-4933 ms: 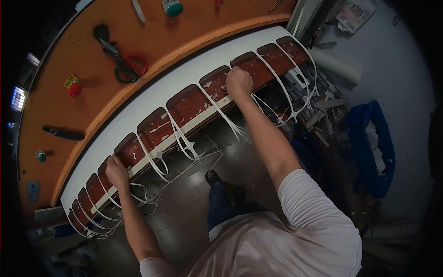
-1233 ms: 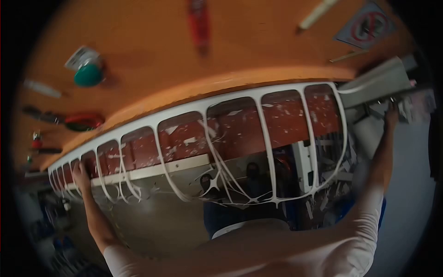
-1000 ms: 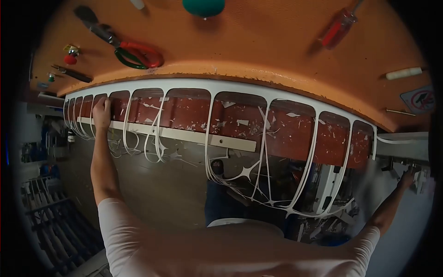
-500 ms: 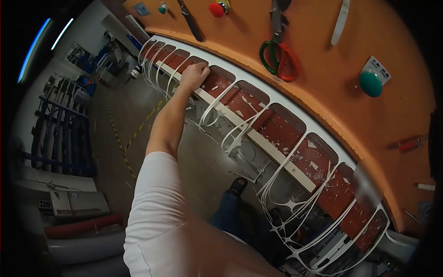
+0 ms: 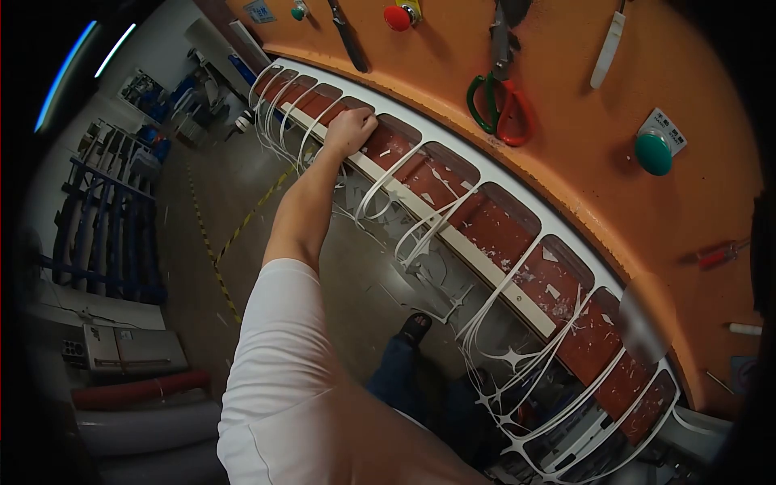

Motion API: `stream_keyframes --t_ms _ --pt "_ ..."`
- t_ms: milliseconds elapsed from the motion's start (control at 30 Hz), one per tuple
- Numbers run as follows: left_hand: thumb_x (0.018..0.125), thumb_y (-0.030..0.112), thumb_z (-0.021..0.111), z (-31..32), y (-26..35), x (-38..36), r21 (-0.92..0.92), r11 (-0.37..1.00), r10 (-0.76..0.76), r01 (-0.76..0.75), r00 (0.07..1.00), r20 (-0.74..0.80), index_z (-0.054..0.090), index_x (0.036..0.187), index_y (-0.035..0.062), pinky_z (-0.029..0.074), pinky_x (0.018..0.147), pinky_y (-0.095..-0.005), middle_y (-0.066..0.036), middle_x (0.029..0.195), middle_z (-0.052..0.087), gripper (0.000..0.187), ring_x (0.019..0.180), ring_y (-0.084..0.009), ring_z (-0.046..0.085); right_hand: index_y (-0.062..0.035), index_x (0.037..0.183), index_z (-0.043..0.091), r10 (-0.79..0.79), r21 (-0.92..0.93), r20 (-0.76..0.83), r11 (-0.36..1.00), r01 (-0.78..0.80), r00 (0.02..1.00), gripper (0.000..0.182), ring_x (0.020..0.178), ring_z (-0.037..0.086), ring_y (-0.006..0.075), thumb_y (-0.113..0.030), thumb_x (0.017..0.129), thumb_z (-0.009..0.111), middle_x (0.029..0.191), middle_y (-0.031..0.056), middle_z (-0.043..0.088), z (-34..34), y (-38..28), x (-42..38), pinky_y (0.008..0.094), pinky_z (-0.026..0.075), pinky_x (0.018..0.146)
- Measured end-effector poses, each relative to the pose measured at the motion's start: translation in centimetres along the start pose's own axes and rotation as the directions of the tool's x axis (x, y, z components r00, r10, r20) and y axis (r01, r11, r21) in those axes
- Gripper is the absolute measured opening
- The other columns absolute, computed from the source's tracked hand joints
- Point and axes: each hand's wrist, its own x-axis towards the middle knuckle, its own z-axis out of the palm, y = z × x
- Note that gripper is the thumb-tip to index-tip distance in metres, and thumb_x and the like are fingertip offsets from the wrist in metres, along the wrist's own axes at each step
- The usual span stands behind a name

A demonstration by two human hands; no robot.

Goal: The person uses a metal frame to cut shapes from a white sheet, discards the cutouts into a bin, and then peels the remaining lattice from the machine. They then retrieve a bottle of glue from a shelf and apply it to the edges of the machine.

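Note:
My left hand (image 5: 352,132) is closed at the edge of a long white plastic sheet (image 5: 495,174) with a row of rounded openings. Its fingers curl down by one opening, so what they grip is hidden. Thin white plastic strips (image 5: 380,182) hang in loops from the openings, several joined in star-shaped knots (image 5: 513,358) lower right. Beneath the sheet runs a red-brown surface (image 5: 497,226) scattered with white scraps, edged by a pale bar (image 5: 477,259). My right hand is out of view.
Scissors with red and green handles (image 5: 513,117) lie on the orange machine panel (image 5: 574,145), near a red button (image 5: 397,18), a green button (image 5: 653,153) and a white-handled tool (image 5: 608,50). A blurred grey shape (image 5: 647,319) covers the sheet's right end. Rolls (image 5: 153,432) lie lower left.
The view has shifted slightly, moving the panel and sheet a little to the right. My left hand stays closed at nearly the same place on the sheet. Strips below it have swayed slightly.

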Motion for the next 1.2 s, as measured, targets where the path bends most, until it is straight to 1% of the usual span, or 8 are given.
stream_keyframes --t_ms 300,500,600,867,1000,1067,1100,1200 --pt "0.09 0.033 0.051 0.2 -0.3 0.1 -0.007 0.999 0.034 -0.034 0.999 0.006 0.068 0.09 0.0061 0.051 0.08 -0.0509 -0.022 0.089 0.068 0.032 0.09 -0.0424 0.064 0.0008 0.124 0.064 0.012 0.016 0.021 1.0 -0.013 1.0 0.046 0.101 0.066 0.025 -0.038 0.102 0.053 0.11 0.0155 0.07 -0.1 0.4 -1.3 0.0366 0.052 0.083" --pt "0.091 0.032 0.05 0.0 0.0 0.1 0.009 1.0 0.006 -0.006 1.0 0.024 0.068 0.09 0.0061 0.051 0.081 -0.0511 -0.022 0.09 0.069 0.032 0.091 -0.0426 0.064 0.0008 0.123 0.065 0.03 0.028 0.026 0.999 -0.031 0.999 0.045 0.099 0.066 0.0231 -0.038 0.102 0.053 0.109 0.0145 0.071 -0.5 1.0 -2.1 0.0355 0.052 0.082" --pt "0.092 0.032 0.05 0.0 -0.1 0.1 0.006 0.999 0.037 -0.038 0.999 0.023 0.068 0.092 0.0065 0.051 0.082 -0.0511 -0.021 0.092 0.069 0.032 0.092 -0.0424 0.064 0.0008 0.123 0.065 0.031 0.033 0.029 0.999 -0.032 0.999 0.045 0.099 0.066 0.0222 -0.038 0.102 0.054 0.109 0.014 0.071 -0.7 1.2 -2.3 0.0349 0.052 0.082" --pt "0.093 0.032 0.049 0.2 -0.5 0.4 0.011 1.0 0.016 -0.017 0.999 0.045 0.067 0.095 0.0074 0.051 0.085 -0.0515 -0.021 0.095 0.069 0.031 0.095 -0.0418 0.064 0.0009 0.122 0.065 0.039 0.052 0.027 0.998 -0.04 0.999 0.045 0.097 0.066 0.0198 -0.038 0.103 0.054 0.107 0.0126 0.071 -1.8 1.9 -3.7 0.0335 0.052 0.08" --pt "0.093 0.033 0.049 0.3 -0.3 0.2 0.007 1.0 0.003 -0.003 0.999 0.033 0.068 0.096 0.008 0.051 0.085 -0.0516 -0.02 0.094 0.069 0.031 0.096 -0.0415 0.064 0.0009 0.121 0.066 0.047 0.066 0.021 0.997 -0.048 0.999 0.044 0.096 0.066 0.0186 -0.038 0.103 0.054 0.106 0.012 0.071 -3.6 2.7 -4.7 0.0327 0.052 0.08" --pt "0.093 0.033 0.049 0.6 -0.6 0.2 -0.002 1.0 0.02 -0.02 0.999 0.032 0.068 0.096 0.0084 0.051 0.085 -0.0518 -0.021 0.095 0.069 0.031 0.096 -0.0418 0.064 0.0009 0.121 0.066 0.043 0.076 0.014 0.996 -0.044 0.999 0.044 0.096 0.066 0.018 -0.038 0.103 0.054 0.106 0.0116 0.071 -4.4 3.1 -5.2 0.0323 0.052 0.079" --pt "0.093 0.034 0.049 0.4 -0.7 0.3 -0.007 1.0 0.031 -0.03 0.999 0.03 0.068 0.096 0.0086 0.051 0.085 -0.0519 -0.021 0.095 0.069 0.031 0.096 -0.0419 0.064 0.0009 0.121 0.066 0.042 0.088 0.014 0.995 -0.043 0.999 0.044 0.095 0.066 0.0177 -0.038 0.103 0.054 0.106 0.0115 0.072 -4.9 3.2 -5.3 0.0322 0.052 0.079" --pt "0.093 0.034 0.049 0.2 -0.3 0.0 0.001 1.0 -0.002 0.002 1.0 0.016 0.068 0.097 0.0086 0.05 0.085 -0.0521 -0.021 0.096 0.07 0.032 0.096 -0.0426 0.064 0.0009 0.12 0.066 0.044 0.149 0.0 0.988 -0.043 0.999 0.044 0.095 0.067 0.0168 -0.038 0.103 0.054 0.105 0.011 0.072 -7.6 4.9 -6.6 0.0316 0.052 0.079"
